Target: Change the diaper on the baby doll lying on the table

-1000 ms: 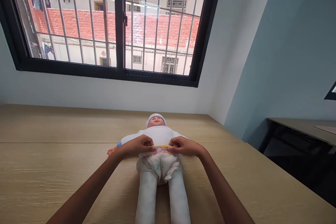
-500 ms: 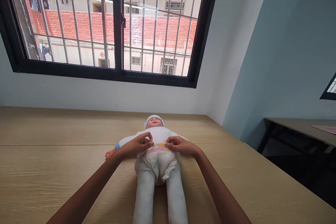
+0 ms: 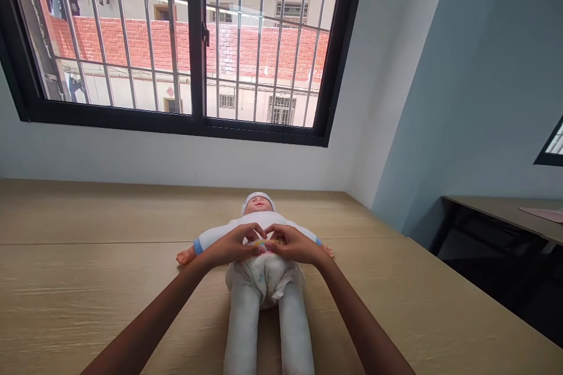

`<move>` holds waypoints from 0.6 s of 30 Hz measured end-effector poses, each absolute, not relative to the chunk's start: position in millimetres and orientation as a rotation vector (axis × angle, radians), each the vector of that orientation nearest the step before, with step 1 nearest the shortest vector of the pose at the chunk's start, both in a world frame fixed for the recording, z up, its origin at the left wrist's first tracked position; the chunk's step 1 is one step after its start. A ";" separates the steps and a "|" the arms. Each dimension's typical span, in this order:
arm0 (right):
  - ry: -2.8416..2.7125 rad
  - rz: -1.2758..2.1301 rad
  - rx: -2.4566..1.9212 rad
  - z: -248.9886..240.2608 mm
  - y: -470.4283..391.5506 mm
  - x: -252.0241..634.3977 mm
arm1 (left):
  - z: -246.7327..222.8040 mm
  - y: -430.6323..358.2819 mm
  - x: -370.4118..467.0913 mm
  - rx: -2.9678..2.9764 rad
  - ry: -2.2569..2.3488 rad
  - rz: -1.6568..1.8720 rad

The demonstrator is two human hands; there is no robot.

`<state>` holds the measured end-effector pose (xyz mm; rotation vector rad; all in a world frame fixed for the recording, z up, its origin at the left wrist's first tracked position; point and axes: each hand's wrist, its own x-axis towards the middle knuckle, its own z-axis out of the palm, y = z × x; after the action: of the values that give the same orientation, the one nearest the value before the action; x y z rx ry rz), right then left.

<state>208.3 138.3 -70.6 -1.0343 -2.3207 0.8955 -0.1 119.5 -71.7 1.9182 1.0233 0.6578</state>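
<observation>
A baby doll [image 3: 269, 221] lies on its back on the wooden table, its legs pointing at me. It wears a white top with blue cuffs, a white cap and a white diaper [image 3: 266, 272] with a coloured print at the waistband. My left hand [image 3: 240, 243] is at the left part of the waistband, fingers curled and thumb on the front. Mirroring it, my right hand [image 3: 292, 242] grips the band from the other side. Both sets of fingertips nearly meet at the middle, covering most of the print.
Pale wooden table [image 3: 109, 299] extends around the doll to the wall. Above it is a black-framed window [image 3: 200, 120] with metal bars. At the right stands a dark table [image 3: 488, 211] with a pinkish flat item [image 3: 543, 214] on it.
Both hands have moved inward along the waistband, from its sides towards the centre. The doll's hand at the right now shows beside my wrist. The doll stays in place.
</observation>
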 end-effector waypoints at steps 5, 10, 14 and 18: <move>-2.336 0.881 -1.056 -74.5 140.7 208.2 | -70.0 118.1 1.1 1.914 0.998 0.648; -2.206 0.926 -1.042 -72.3 146.0 215.8 | -71.4 127.5 -13.5 1.973 1.051 0.655; -2.206 0.946 -1.051 -66.2 149.4 228.4 | -72.1 137.4 -32.5 1.970 1.112 0.560; -2.250 0.986 -1.121 -63.4 149.9 240.8 | -69.9 138.8 -39.7 1.953 1.083 0.537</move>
<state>240.8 149.9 -63.4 -1.1206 -2.2500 0.9860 -39.7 138.8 -69.9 1.9531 1.0830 0.5367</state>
